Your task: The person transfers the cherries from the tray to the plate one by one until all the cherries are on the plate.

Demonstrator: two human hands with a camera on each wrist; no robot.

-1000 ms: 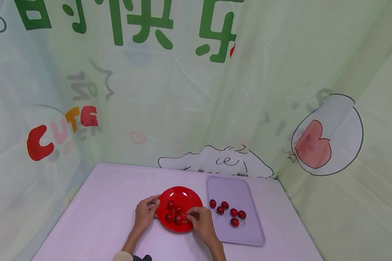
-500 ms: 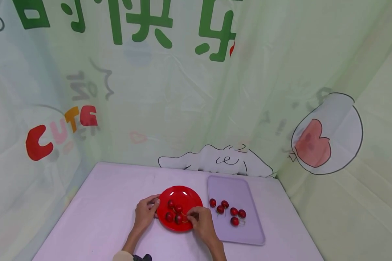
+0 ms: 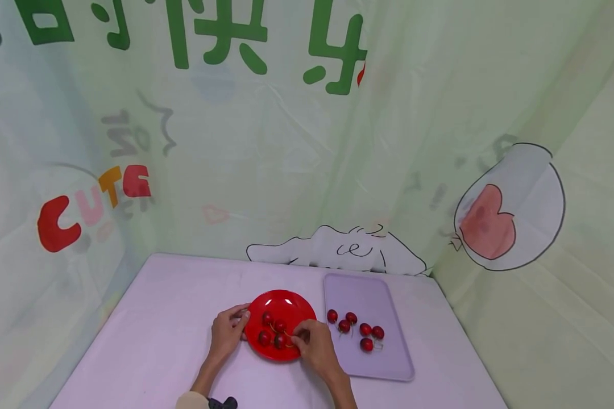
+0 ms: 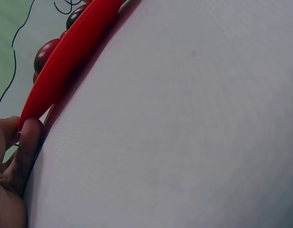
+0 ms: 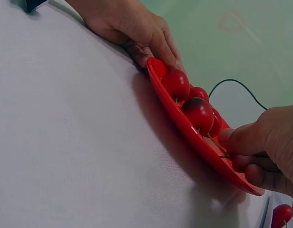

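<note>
Left hand grips red plate by left rim; right hand pinches cherry stems. Likely step: positioning cherries; next calls for gentle release.

Soft light; glints on red plate; 2 wrist views dimmer.

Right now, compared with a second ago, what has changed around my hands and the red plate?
Nothing clearly moved, and nothing was taken hold of or let go; only the whole head view drifted slightly. The left hand still holds the plate by its edge, and the right hand still seems to pinch a cherry stem. Four cherries stay on the plate, six on the tray.
</note>
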